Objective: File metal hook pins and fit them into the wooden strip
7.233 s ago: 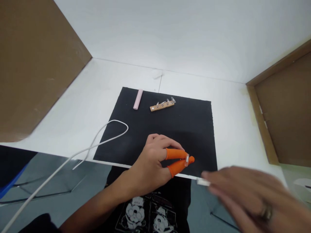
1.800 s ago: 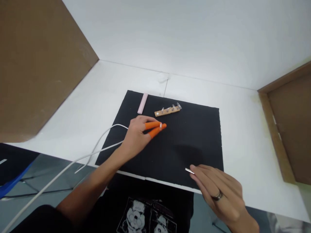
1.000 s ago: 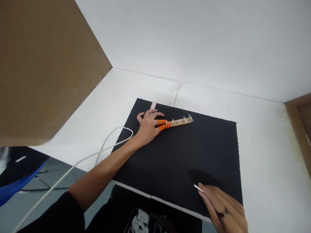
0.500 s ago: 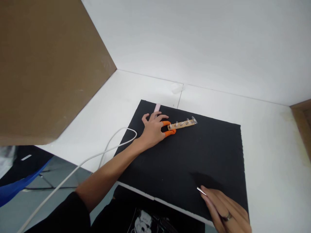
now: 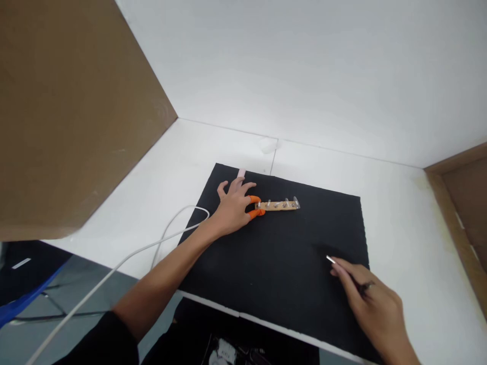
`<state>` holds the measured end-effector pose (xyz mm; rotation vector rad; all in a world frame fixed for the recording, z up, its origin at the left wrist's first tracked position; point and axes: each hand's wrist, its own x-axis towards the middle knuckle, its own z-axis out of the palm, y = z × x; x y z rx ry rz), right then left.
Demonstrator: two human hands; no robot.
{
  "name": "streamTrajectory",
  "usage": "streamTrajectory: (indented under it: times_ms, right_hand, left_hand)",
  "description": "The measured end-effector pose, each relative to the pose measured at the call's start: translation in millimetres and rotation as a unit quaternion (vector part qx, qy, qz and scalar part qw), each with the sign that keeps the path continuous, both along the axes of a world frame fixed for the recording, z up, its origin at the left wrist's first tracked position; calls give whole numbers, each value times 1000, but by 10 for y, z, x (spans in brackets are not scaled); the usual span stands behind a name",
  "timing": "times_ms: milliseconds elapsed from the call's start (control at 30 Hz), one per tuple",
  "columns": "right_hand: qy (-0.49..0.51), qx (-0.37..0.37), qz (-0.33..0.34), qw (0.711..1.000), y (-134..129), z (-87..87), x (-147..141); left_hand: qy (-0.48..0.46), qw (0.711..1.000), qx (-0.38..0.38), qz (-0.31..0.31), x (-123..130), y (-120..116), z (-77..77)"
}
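Observation:
My left hand (image 5: 231,210) lies on the black mat (image 5: 281,268), with orange covers (image 5: 255,214) on its thumb and index finger. Those two fingers pinch the near end of a light wooden strip (image 5: 279,205). Several small clear nail-shaped pieces stand along the strip, some with dark marks. The other fingers are spread, by a pale pink stick-like object (image 5: 241,173) partly hidden behind them. At the mat's right side, my right hand (image 5: 369,299) is closed around a slim tool with a bright metallic tip (image 5: 330,259); most of the tool is hidden.
A white cable (image 5: 140,249) loops over the table's left side, passing by my left forearm. Crumpled white material (image 5: 268,145) lies behind the mat. A brown panel (image 5: 83,121) rises at the left, a white wall (image 5: 297,66) at the back, and a wooden frame (image 5: 452,218) at the right.
My right hand has moved up and forward over the mat with the slim tool, turning its tip toward the strip. The wooden strip has rotated slightly, its far end nearer me. The view has shifted slightly.

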<state>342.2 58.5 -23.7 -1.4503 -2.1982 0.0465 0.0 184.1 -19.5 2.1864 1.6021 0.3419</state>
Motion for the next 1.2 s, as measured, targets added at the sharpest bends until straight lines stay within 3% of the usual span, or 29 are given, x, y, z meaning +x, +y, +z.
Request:
streamTrajectory:
  times_ms: [100,233,367,533,700,933,1200]
  right_hand:
    - [-35,-21,4,999,393,-105,179]
    - [-86,-73,3,994,1129,-250,211]
    - [-132,-130,23,983,1843,-318,22]
    - [-158,-155,27,975,2430,-284,-132]
    - [-173,-161,38,971,2662,-251,-283]
    - [-167,-138,37,976,2648,-397,-566]
    - [-151,-113,42,981,2726,-473,-625]
  left_hand:
    - [4,1000,-4,-6,-26,-26,33]
    - [2,1000,2,11,-89,-195,122]
    - [7,994,19,106,-199,-324,134]
    - [26,977,18,209,-228,-182,-4]
    - [30,969,-7,245,-180,-10,-68]
    - [-3,963,-26,269,-237,29,-19]
    - [-44,959,-13,280,-273,-17,-40]
